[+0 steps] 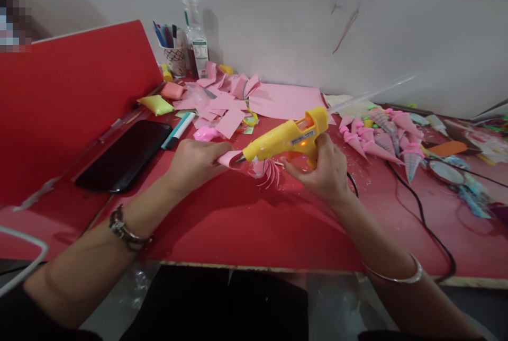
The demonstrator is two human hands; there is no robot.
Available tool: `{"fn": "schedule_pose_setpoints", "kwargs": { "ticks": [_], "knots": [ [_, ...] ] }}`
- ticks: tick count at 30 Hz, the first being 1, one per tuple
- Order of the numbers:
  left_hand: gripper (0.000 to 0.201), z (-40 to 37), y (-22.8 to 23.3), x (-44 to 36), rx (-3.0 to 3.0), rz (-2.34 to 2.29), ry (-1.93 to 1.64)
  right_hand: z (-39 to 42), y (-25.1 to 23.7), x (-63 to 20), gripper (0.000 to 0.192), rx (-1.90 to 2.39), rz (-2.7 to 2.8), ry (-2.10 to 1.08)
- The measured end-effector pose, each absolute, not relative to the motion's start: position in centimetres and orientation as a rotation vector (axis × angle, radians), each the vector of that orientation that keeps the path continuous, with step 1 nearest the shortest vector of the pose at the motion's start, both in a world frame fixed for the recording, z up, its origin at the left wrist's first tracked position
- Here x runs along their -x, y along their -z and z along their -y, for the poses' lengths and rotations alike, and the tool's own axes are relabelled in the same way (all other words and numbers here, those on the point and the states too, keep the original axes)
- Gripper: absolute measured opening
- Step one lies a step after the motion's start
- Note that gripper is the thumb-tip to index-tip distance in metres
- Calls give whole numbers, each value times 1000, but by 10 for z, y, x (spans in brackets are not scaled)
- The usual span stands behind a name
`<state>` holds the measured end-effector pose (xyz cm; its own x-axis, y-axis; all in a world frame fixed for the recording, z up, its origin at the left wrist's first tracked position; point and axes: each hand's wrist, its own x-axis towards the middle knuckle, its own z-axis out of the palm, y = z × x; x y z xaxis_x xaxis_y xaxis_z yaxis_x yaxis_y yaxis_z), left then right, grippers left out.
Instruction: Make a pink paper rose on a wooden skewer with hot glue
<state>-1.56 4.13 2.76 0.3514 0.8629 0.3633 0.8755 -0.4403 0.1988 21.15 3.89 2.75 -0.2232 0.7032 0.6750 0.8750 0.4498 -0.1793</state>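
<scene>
- One yellow plastic hot-glue gun [288,137] sits in the right hand [323,169], fingers clenched round its grip; its nozzle points left and touches a strip.
- One curled pink paper strip [230,158] is pinched in the fingers of the left hand [196,163], held just above the red surface [238,224].
- One pink fan of folded paper loops [266,170] lies under the gun, between the two hands.
- Both forearms reach in from the near edge, wrists angled inward; each wrist wears one bracelet.
- One black phone [125,155] lies to the left; one teal-capped marker [178,130] lies just beside it.
- A cluster of pink paper cones [377,137], too crowded to count, lies to the right.
</scene>
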Motion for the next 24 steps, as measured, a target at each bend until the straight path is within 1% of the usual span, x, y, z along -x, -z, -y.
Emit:
{"fn": "schedule_pose_setpoints", "kwargs": {
  "ticks": [4, 8, 12, 19, 24],
  "knots": [
    [30, -42, -28, 17, 2551, 1626, 625, -40, -29, -212, 27, 1321, 2028, 271],
    [33, -42, -28, 17, 2562, 1633, 627, -41, -31, -214, 22, 1331, 2043, 276],
    [27, -42, -29, 15, 2590, 1675, 609, -42, -32, -217, 17, 1329, 2071, 298],
    [29, -43, -28, 16, 2615, 1661, 584, -43, -36, -220, 13, 1344, 2097, 274],
    [32, -43, -29, 15, 2672, 1615, 656, -43, -37, -221, 10, 1337, 2093, 274]
  ]
}}
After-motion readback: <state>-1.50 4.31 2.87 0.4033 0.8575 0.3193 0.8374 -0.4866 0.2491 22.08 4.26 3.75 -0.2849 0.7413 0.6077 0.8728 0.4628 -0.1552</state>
